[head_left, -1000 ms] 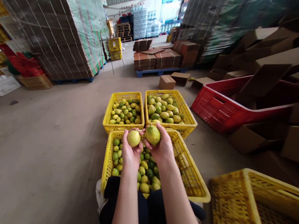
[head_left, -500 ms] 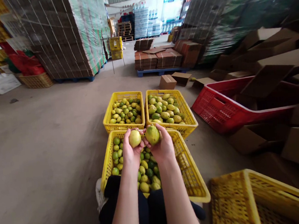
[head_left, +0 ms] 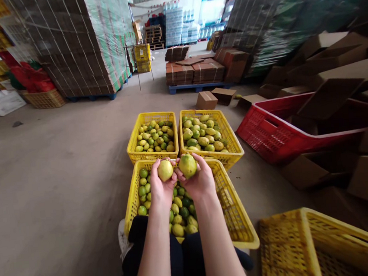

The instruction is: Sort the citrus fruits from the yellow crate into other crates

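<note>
In the head view, cupping a pale yellow fruit in the left hand and a greener fruit in the right hand, with fingers curled around each. Held side by side at nearly one level, just apart, above the far part of the near crate. Hard to tell by long axis; perhaps turned end-on to the camera. Nearer with the left hand to the far left crate, nearer with the right to the far right crate, both just beyond and filled with similar fruit.
</note>
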Tool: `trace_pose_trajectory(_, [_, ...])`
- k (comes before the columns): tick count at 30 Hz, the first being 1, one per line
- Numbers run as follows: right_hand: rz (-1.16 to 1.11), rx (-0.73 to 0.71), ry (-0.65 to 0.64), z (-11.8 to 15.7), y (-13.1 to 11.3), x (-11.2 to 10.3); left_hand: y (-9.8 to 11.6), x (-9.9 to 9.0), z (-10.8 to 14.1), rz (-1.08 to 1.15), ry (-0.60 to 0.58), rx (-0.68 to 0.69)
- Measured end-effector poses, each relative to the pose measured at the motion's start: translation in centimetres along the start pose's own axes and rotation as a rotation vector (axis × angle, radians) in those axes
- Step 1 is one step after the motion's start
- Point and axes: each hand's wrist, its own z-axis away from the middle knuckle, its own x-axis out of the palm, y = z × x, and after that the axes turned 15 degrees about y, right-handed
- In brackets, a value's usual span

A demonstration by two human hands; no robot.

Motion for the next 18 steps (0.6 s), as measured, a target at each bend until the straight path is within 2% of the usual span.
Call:
trace_pose_trajectory(10, [-0.022, 0.031, -0.01, -0.1, 0.1, -0.1, 0.1, -0.4, -0.1, 0.065, -0.038, -0.054])
trace_pose_trajectory(15, [0.082, -0.106, 0.041, 0.7, -0.2, 0.6, 0.2, 0.2, 0.1, 0.088, 0.085, -0.001])
trace_pose_trajectory(18, [0.131, -0.189, 0.111, 0.8, -0.2, 0.7, 0.3, 0.0, 0.0, 0.098, 0.073, -0.005])
